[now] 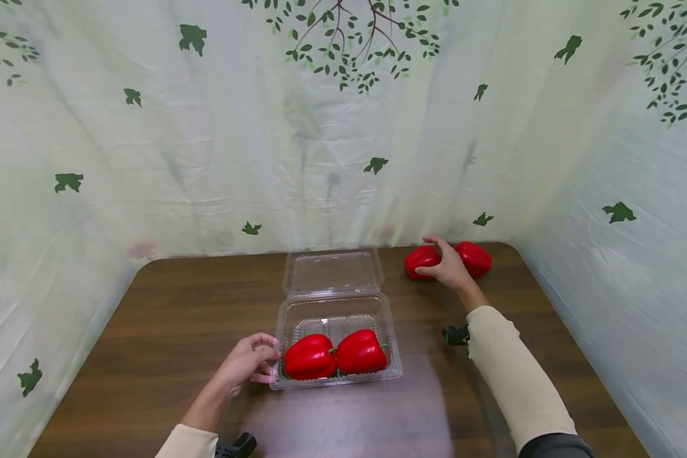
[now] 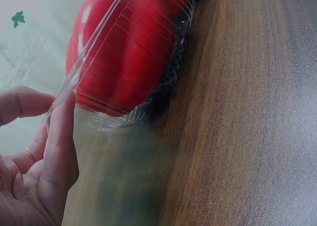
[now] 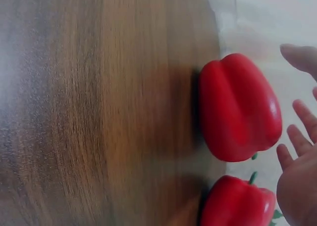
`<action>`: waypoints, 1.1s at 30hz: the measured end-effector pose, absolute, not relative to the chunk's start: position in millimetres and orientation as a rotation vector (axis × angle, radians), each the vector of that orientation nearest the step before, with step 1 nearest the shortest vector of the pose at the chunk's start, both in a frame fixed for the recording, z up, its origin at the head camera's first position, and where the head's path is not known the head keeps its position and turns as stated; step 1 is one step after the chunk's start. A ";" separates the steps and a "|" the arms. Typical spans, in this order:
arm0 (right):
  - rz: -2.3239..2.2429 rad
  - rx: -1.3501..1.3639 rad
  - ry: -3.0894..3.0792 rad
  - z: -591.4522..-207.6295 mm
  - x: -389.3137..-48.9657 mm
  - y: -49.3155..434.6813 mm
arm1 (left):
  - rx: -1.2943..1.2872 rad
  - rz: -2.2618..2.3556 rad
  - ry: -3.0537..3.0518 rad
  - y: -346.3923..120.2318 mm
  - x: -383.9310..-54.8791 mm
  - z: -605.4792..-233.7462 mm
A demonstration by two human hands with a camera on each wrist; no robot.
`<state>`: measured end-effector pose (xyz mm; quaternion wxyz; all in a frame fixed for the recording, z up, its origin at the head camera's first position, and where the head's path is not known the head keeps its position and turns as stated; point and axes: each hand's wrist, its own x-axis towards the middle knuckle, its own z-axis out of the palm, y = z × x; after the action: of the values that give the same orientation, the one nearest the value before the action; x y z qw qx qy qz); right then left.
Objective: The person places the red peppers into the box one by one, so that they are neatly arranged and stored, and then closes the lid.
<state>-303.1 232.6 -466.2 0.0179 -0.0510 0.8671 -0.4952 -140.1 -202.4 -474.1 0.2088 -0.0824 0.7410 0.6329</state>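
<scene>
My left hand [image 1: 250, 360] pinches the left rim of a clear plastic clamshell container [image 1: 394, 331], thumb on one side and fingers on the other in the left wrist view. Inside its front half lie two red bell peppers, one on the left [image 1: 309, 357] and one on the right [image 1: 362, 352], both on their sides. Toward the table's far right, my right hand [image 1: 450, 267] is spread over another red bell pepper [image 1: 420, 261]. In the right wrist view its fingers stand apart from that pepper [image 3: 237, 109]. A further bell pepper [image 1: 474, 259] lies just beyond, partly behind the hand.
The container's lid [image 1: 333, 272] is folded back flat toward the far edge of the brown wooden table [image 1: 189, 318]. Behind and beside the table hangs a pale curtain [image 1: 217, 159] with green leaf prints.
</scene>
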 end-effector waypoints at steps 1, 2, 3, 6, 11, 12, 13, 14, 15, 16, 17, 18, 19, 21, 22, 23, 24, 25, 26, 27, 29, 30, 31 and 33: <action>-1.529 -0.155 2.683 -467.3 -305.4 233.5 | -0.234 1.762 2.062 -201.7 -140.4 -474.3; -1.522 -0.155 2.675 -468.5 -307.7 234.3 | -0.237 1.762 2.063 -201.0 -140.8 -474.4; -1.512 -0.157 2.673 -469.6 -309.3 235.3 | -0.237 1.764 2.061 -200.3 -141.4 -474.7; -1.475 -0.181 2.677 -474.3 -313.0 234.7 | -0.231 1.770 2.054 -200.7 -140.9 -475.4; -1.371 -0.172 2.739 -480.1 -313.0 235.3 | -0.221 1.775 2.051 -200.1 -141.0 -476.9; -1.350 -0.169 2.752 -480.9 -312.7 235.7 | -0.223 1.775 2.054 -200.0 -140.9 -477.1; -1.334 -0.166 2.767 -481.5 -312.5 236.1 | -0.226 1.775 2.055 -200.0 -140.9 -477.1; -1.322 -0.169 2.778 -482.1 -312.4 236.6 | -0.229 1.775 2.054 -200.2 -140.9 -477.3; -1.316 -0.178 2.785 -482.4 -312.4 237.2 | -0.231 1.775 2.054 -200.5 -140.9 -477.3; -1.309 -0.190 2.793 -482.6 -312.4 237.7 | -0.232 1.776 2.054 -200.7 -140.9 -477.3; -1.309 -0.193 2.797 -482.7 -312.4 238.1 | -0.234 1.776 2.054 -201.0 -141.0 -477.2; -1.310 -0.195 2.798 -482.5 -312.6 238.5 | -0.234 1.775 2.057 -201.4 -141.0 -477.0; -1.308 -0.198 2.800 -482.5 -312.5 239.1 | -0.236 1.775 2.057 -201.5 -141.0 -476.9; -1.305 -0.196 2.798 -482.4 -312.2 240.0 | -0.239 1.774 2.060 -201.7 -141.1 -476.7; -1.301 -0.191 2.797 -482.5 -312.0 240.2 | -0.239 1.773 2.062 -201.7 -141.0 -476.4; -1.299 -0.182 2.794 -482.5 -311.8 240.5 | -0.240 1.772 2.062 -201.8 -141.0 -476.1; -1.289 -0.180 2.792 -482.6 -311.6 240.6 | -0.241 1.772 2.062 -201.8 -140.9 -476.0; -1.281 -0.177 2.790 -482.9 -311.3 240.7 | -0.241 1.773 2.061 -201.8 -140.8 -475.9; -1.273 -0.170 2.788 -483.3 -310.9 240.6 | -0.240 1.773 2.060 -201.9 -140.6 -475.7; -1.263 -0.162 2.786 -483.9 -310.5 240.6 | -0.237 1.775 2.058 -201.9 -140.4 -475.7; -1.245 -0.156 2.780 -484.6 -308.6 240.4 | -0.232 1.779 2.054 -202.0 -140.3 -475.6; -1.234 -0.162 2.784 -485.8 -307.7 240.1 | -0.231 1.780 2.053 -202.0 -140.2 -475.7; -1.227 -0.174 2.790 -487.3 -306.8 239.8 | -0.226 1.784 2.049 -202.1 -140.0 -475.9; -1.231 -0.189 2.790 -490.2 -304.6 238.7 | -0.229 1.783 2.052 -202.4 -139.9 -476.3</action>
<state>-304.6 238.7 -490.2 0.0428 -0.0619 0.9123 -0.4026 -139.9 -202.4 -476.3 0.2055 -0.0823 0.7361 0.6397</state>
